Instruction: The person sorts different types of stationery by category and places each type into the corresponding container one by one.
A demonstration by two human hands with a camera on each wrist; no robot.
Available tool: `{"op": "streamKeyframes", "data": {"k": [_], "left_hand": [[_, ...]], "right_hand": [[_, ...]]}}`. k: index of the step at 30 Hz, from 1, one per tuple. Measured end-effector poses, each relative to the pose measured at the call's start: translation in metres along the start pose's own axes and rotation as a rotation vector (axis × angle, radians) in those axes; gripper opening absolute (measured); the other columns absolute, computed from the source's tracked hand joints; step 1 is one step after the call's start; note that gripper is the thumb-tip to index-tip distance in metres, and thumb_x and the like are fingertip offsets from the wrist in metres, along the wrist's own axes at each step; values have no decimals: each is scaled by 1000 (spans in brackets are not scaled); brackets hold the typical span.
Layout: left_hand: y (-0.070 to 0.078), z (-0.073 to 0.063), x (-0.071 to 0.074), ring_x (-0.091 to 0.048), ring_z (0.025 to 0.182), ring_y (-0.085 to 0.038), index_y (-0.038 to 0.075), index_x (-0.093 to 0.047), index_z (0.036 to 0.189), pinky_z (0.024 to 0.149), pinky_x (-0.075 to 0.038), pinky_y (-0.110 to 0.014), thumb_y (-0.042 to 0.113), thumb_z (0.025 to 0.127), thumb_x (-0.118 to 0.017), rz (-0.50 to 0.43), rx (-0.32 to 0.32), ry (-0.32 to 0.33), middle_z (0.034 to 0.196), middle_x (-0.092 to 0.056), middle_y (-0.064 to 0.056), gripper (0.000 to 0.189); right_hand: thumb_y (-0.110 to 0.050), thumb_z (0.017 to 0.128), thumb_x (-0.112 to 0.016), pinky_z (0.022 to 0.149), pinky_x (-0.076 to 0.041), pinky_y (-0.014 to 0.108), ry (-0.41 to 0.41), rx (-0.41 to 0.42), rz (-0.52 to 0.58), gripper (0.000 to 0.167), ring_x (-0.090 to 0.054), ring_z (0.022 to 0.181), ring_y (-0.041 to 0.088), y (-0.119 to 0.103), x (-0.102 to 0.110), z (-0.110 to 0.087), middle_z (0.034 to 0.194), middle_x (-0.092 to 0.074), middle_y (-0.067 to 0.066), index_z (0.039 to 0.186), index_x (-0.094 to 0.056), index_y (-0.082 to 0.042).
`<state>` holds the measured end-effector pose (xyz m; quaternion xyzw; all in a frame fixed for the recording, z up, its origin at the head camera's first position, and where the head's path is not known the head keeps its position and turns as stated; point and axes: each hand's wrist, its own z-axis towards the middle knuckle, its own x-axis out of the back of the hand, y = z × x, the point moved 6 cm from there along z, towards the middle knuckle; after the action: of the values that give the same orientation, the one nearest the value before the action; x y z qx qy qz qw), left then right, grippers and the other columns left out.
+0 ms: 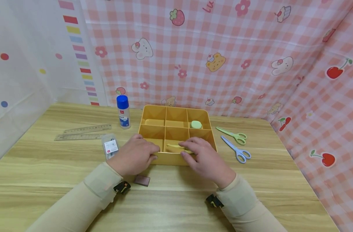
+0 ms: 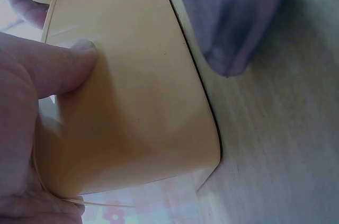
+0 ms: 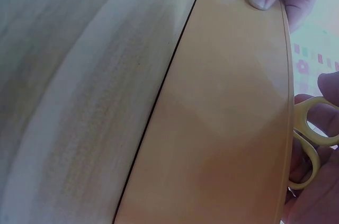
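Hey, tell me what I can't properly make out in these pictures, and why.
Head view: the handle rings of the yellow scissors, hidden behind the right grip.
Head view: fine print on the clear plastic case with a white label, too small to read.
Left wrist view: details of the dark purplish block, blurred and cut off by the top edge.
Right wrist view: the scissors' blades, hidden behind the orange-yellow plastic six-compartment organizer.

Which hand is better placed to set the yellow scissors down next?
The right hand, I'd say: it holds the yellow scissors at the front of the divided box, while the left hand has its grip near the box's front left corner.
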<state>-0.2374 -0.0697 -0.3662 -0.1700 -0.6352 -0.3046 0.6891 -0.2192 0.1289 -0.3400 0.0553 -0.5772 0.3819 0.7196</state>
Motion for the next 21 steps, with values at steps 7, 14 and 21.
{"op": "streamKeyframes", "data": {"k": [7,14,21], "left_hand": [[0,0,0,-54,69,-5,28,-56,81,91,-39,-40,29,102,-69,14,-15,19,70,-58,18,25],[1,0,1,-52,68,-6,28,-54,79,89,-38,-39,30,102,-69,29,-23,32,68,-55,18,27],[0,0,0,-52,68,-5,28,-54,79,90,-39,-40,30,102,-69,30,-28,33,68,-55,18,28]], "right_hand": [[-22,103,-66,104,-47,51,8,11,-16,31,-63,117,27,0,-1,-1,123,-71,6,131,-72,-10],[-19,105,-60,102,-46,49,11,29,-10,31,-61,116,26,-2,-2,-1,122,-72,4,131,-72,-9],[-18,103,-64,101,-44,47,-5,30,-32,29,-58,114,25,-4,-3,0,120,-73,4,129,-73,-9]]}}
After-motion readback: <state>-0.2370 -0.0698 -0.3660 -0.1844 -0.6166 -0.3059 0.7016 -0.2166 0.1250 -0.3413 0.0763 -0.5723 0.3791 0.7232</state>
